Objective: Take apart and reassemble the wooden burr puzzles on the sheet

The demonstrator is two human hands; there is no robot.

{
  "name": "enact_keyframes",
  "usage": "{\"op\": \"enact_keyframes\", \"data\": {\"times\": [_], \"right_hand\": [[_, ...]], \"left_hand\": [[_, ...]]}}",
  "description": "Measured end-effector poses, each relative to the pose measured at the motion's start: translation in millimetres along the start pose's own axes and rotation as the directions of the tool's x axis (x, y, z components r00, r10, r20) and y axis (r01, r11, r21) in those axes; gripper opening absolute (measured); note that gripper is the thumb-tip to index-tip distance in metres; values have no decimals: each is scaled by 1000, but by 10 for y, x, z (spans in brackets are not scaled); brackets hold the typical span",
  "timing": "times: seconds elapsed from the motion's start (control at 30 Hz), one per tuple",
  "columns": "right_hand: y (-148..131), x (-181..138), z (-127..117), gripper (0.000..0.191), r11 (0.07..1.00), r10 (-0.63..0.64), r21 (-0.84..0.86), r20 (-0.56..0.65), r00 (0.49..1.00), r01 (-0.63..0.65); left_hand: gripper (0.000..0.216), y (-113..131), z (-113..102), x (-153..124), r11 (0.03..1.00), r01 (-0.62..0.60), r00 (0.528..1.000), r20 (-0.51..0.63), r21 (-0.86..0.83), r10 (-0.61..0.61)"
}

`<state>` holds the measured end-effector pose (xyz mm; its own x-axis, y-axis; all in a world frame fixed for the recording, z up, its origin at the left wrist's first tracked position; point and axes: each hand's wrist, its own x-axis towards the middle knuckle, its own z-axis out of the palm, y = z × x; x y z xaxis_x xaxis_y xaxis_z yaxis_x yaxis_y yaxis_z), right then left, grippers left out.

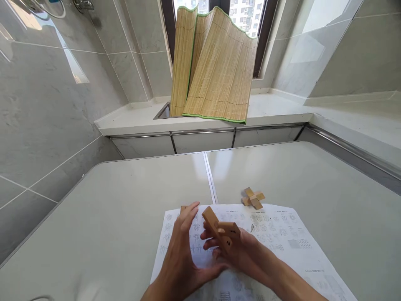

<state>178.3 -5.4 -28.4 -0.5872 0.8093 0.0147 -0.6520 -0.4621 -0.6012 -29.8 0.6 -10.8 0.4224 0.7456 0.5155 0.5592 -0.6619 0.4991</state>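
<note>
My right hand [242, 250] is closed round two joined wooden puzzle pieces [216, 223], held above the paper. One bar slants up to the left and the other sticks out to the right; dark numerals show on them. My left hand [180, 255] is open just left of them, fingers raised and curved, thumb stretched toward my right hand. Behind its fingertips peeks the corner of another wooden piece [183, 207], mostly hidden. A cross-shaped wooden assembly [253, 198] lies on the table beyond the paper, to the right.
Under my hands a large printed sheet [288, 259] with small diagrams lies on the pale table [103, 225]. A seam strip [209, 175] runs across the tabletop. Past the far edge, a bamboo mat [219, 71] leans on the ledge [275, 106] by the window; tiled walls flank both sides.
</note>
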Motion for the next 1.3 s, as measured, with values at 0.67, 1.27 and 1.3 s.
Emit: {"op": "enact_keyframes", "data": {"times": [0.67, 1.27, 1.3], "right_hand": [[-106, -85, 56, 13, 321, -455, -923, 46, 889, 212], [-67, -87, -15, 32, 202, -581, -975, -45, 813, 90], [-58, -86, -25, 33, 216, -583, -972, -55, 811, 90]], "left_hand": [[80, 92, 29, 7, 997, 70, 997, -26, 35, -69], [81, 50, 63, 11, 985, 147, 988, 34, 86, -150], [80, 52, 56, 19, 985, 144, 988, 36, 91, -148]]}}
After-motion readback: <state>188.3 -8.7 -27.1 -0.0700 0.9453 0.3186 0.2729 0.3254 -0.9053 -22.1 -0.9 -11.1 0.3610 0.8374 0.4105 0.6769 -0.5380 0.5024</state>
